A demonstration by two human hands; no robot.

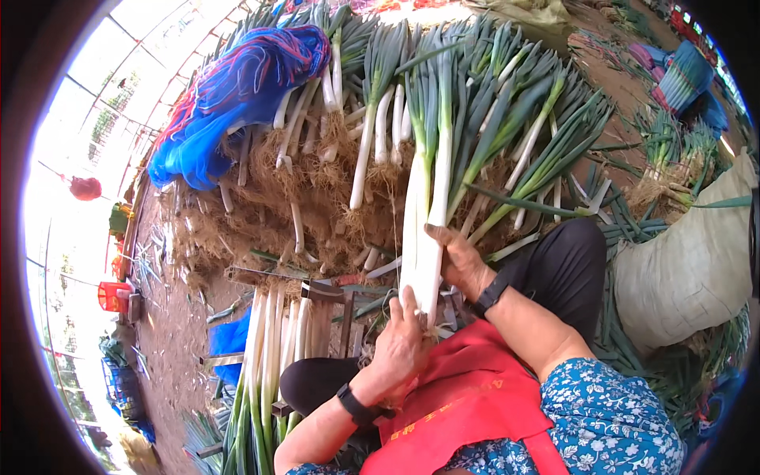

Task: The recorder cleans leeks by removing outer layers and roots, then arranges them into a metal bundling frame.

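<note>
- Held leeks (414, 233): white lengths within both hands, leaves (431, 103) extending beyond the grip.
- Left hand (401, 342): closed round their lower ends.
- Right hand (463, 263): clasping them just above.
- Blue netting (247, 79): beyond and left of the grip.

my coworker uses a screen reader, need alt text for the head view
A bare left hand and bare right hand grip long white-and-green leek-like stalks before a red cloth apron. Beyond lies a heap of similar brown-rooted stalks, partly covered by blue-and-red mesh netting.
</note>
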